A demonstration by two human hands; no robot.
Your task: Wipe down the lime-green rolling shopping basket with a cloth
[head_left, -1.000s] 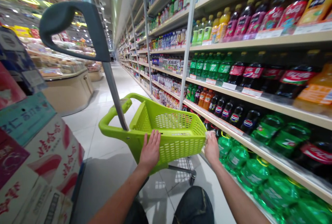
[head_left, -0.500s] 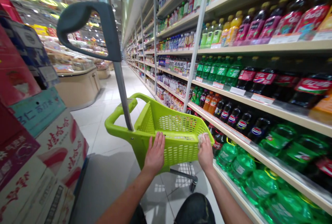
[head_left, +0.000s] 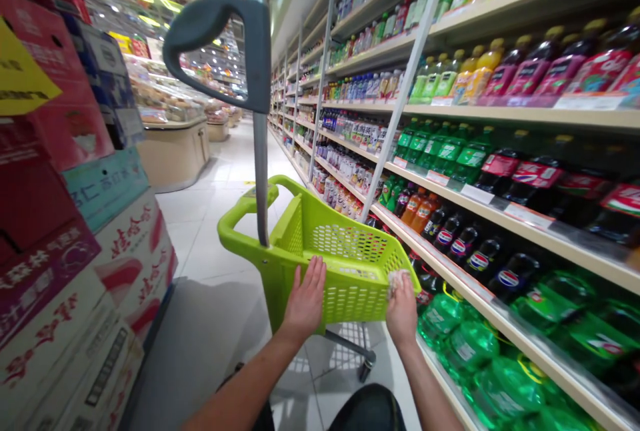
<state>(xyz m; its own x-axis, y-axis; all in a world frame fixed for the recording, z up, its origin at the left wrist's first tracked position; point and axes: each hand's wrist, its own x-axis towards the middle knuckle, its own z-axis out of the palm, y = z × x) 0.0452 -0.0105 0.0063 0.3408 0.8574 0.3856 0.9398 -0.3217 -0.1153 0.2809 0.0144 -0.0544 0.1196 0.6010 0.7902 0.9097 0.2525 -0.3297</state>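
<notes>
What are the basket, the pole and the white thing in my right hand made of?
Basket: likely molded plastic, satin lime green, its walls pierced by slots. Pole: probably metal, smooth gray with a sheen. White thing: cloth or tissue, matte and crumpled; too small to tell.

An open-topped, lime-green perforated basket [head_left: 353, 278] stands upright; a crumpled whitish cloth [head_left: 399, 278] bunches at the basket's right-end rim.

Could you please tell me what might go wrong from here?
With a wheel beneath it, the green cart could roll if the left hand, laid flat against its side, pushes. Its front end looks close to the large green bottles, so a shift that way might bump them. The white wad in the right hand could slip out.
</notes>
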